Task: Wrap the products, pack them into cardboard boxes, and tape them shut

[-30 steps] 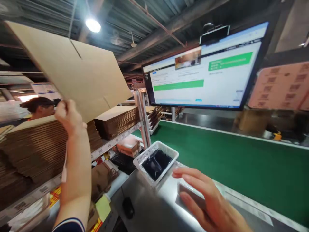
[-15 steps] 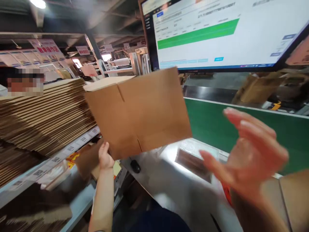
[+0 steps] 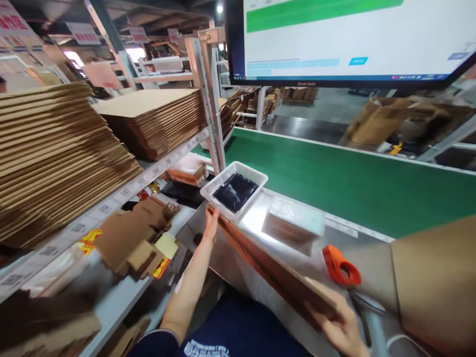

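A flat, folded cardboard box [image 3: 267,260] is tilted nearly edge-on over the metal worktop [image 3: 241,292]. Its far end is gripped by my left hand [image 3: 211,225]. At its near right end, my right hand [image 3: 336,317] is closed round the edge, thumb side partly blurred. Just beyond the left hand stands a white perforated basket [image 3: 256,174] with a dark plastic packet [image 3: 236,191] in it. A clear-topped packet [image 3: 293,223] lies on the worktop behind the box. To its right is an orange tape dispenser [image 3: 340,265].
Stacks of flat cardboard [image 3: 59,163] fill the left shelf, with cardboard pieces [image 3: 130,238] beneath. A green conveyor belt [image 3: 334,173] runs behind the worktop under a monitor [image 3: 334,44]. A large carton [image 3: 439,277] stands at right. A black mouse [image 3: 198,240] is partly hidden by my left arm.
The cardboard box has come down from in front of the monitor and turned edge-on. My right hand, open and apart before, now grips its near end. The view has shifted downward.
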The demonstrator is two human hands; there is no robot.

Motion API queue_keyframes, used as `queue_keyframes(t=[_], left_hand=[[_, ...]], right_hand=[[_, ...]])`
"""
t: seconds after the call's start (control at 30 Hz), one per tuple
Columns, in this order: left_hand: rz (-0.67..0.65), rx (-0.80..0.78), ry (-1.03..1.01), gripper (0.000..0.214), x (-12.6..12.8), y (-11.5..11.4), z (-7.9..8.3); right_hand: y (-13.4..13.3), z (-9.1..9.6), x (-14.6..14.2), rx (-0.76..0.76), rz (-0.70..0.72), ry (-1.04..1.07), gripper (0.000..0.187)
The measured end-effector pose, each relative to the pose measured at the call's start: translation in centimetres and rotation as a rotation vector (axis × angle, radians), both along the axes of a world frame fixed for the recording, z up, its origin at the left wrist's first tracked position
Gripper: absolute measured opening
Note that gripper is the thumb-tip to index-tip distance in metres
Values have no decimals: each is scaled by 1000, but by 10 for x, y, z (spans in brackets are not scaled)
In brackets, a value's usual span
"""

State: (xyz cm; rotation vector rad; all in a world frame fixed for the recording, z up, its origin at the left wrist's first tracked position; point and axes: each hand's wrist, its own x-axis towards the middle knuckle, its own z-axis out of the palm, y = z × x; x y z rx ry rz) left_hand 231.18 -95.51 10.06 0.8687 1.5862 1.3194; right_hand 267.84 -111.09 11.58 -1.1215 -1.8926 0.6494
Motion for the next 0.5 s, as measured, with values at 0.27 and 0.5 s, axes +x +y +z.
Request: queue_keyframes(t=[0.27, 0.5], left_hand=[[-225, -52, -126, 68, 36, 18, -5], [-619, 55, -261, 87, 23, 7, 2]], right_hand=[[-41, 51, -15, -200, 387, 196, 75], [-5, -2, -5, -7, -20, 198, 82]])
